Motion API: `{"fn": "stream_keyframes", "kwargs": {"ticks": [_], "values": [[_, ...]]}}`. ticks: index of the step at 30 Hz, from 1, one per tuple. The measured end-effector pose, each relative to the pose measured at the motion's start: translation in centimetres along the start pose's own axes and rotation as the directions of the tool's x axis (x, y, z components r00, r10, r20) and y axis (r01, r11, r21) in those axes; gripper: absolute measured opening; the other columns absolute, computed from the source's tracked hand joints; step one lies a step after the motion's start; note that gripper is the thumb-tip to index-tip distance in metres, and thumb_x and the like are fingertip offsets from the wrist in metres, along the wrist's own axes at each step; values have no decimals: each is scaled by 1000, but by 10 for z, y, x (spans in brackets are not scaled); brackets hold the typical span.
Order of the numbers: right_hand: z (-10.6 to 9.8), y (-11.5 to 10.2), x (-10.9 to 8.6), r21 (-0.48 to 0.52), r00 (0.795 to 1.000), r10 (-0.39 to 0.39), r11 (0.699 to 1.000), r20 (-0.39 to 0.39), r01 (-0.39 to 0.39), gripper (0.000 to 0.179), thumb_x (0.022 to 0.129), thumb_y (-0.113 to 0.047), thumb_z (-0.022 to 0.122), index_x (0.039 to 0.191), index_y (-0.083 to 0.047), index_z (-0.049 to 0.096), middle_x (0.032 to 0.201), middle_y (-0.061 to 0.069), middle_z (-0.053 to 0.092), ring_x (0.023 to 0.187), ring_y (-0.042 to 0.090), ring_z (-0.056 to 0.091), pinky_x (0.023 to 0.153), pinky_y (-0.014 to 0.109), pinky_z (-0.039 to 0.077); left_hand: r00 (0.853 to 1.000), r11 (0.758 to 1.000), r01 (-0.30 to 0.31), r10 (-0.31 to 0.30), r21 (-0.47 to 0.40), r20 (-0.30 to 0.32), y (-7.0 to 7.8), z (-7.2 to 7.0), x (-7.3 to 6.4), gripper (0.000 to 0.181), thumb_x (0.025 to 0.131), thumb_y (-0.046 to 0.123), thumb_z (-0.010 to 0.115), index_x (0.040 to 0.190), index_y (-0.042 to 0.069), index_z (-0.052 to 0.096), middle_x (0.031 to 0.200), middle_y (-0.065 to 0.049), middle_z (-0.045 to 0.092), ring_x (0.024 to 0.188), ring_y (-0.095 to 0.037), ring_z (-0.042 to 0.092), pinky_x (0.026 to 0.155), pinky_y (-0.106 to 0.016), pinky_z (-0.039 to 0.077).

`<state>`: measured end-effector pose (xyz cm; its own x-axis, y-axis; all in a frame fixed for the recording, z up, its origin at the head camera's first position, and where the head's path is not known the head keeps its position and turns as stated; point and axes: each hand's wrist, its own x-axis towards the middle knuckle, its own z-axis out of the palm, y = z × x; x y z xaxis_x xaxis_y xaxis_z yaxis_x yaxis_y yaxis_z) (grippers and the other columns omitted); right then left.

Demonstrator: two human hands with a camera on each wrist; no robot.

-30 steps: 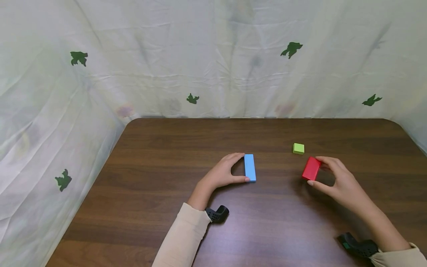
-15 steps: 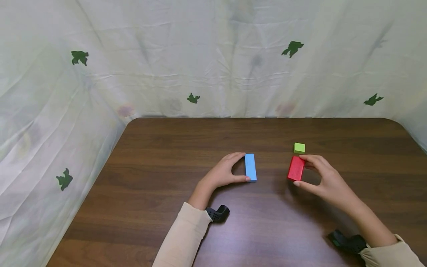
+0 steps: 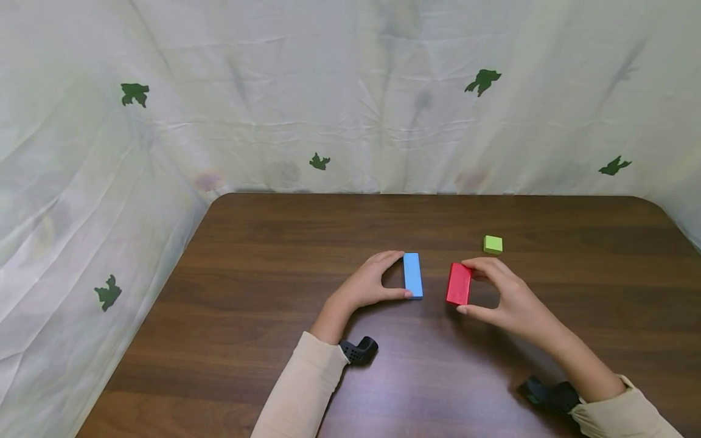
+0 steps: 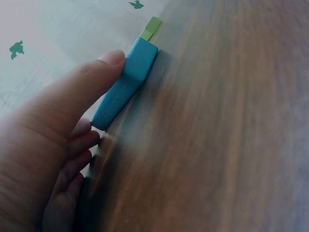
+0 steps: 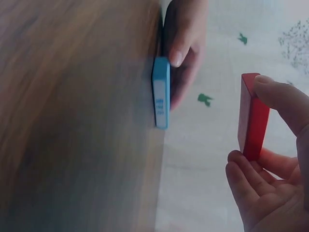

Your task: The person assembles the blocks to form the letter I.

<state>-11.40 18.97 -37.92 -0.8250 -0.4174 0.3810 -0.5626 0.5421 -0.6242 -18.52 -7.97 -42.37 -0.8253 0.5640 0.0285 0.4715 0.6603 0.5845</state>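
A flat blue block (image 3: 413, 275) lies on the table, its long side running away from me. My left hand (image 3: 368, 283) pinches it by its two ends, thumb at the near end and fingertips at the far one. To its right, my right hand (image 3: 506, 296) holds a red block (image 3: 458, 283) between thumb and fingertips. In the right wrist view the red block (image 5: 253, 117) is up off the table, with the blue block (image 5: 161, 92) beyond it. A small gap separates the two blocks in the head view.
A small light green block (image 3: 493, 244) sits on the brown wooden table (image 3: 285, 243), just beyond my right hand. A pale cloth (image 3: 350, 97) with dark green bird shapes hangs behind the table and along its left side. Both wrists wear black devices.
My right hand has carried the red block leftward, bringing it close to the blue block. My left hand and the blue block have stayed in place.
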Motion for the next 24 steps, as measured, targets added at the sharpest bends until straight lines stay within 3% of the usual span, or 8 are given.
{"fn": "stream_keyframes", "kwargs": {"ticks": [11, 24], "values": [[20, -4, 1, 56, 997, -51, 997, 63, 47, 66, 65, -18, 81, 121, -8, 48, 116, -3, 47, 98, 14, 54, 80, 32, 47, 1000, 1000, 0, 0, -1, -4, 1, 1, 0, 82, 73, 52, 67, 138, 13, 36, 138, -1, 37, 127, -16, 29, 102, -33, 26], [37, -3, -2, 76, 987, -40, 997, 154, 29, 64, 69, -30, 78, 122, -10, 49, 117, -4, 47, 100, 12, 53, 82, 33, 46, 1000, 1000, -4, 4, -3, -9, 1, 1, 0, 82, 73, 51, 67, 139, 13, 36, 138, -2, 37, 127, -17, 29, 102, -34, 26]]}}
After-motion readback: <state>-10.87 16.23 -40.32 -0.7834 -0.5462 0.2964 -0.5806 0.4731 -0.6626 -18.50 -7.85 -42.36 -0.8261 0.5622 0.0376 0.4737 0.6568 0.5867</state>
